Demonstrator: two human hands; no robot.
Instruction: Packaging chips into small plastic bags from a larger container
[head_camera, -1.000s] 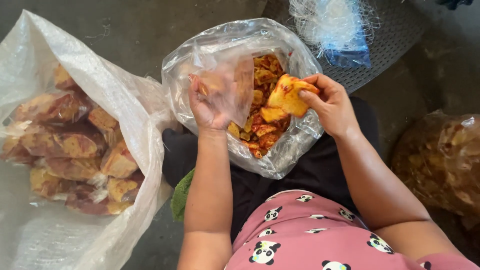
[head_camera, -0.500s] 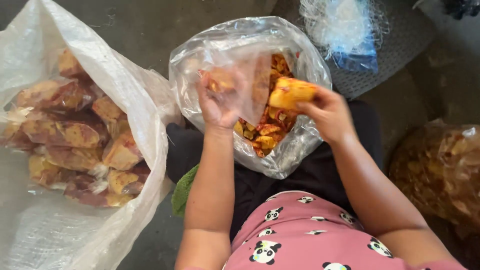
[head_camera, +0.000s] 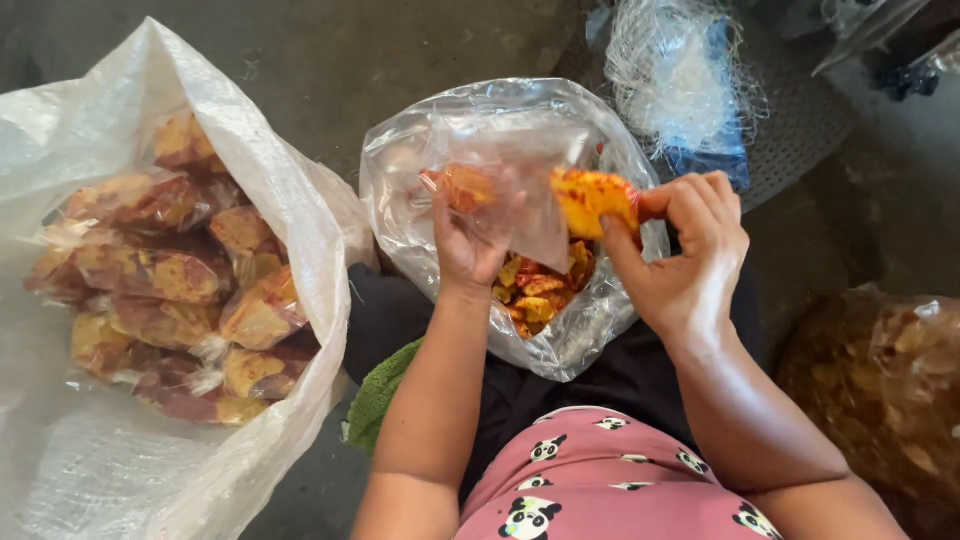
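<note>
Grey concrete floor (head_camera: 400, 60) lay beneath the work. Left hand (head_camera: 470, 240) gripped a small clear bag (head_camera: 505, 205), fingers closed on its film. Right hand (head_camera: 685, 250) pinched a stack of orange seasoned chips (head_camera: 592, 198) at the bag's mouth, above the large clear bag of chips (head_camera: 560, 320). White sack (head_camera: 280, 230) of filled packets sat left.

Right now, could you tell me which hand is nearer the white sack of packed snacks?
Left. The left hand is beside the white sack; the right hand is farther away.
</note>
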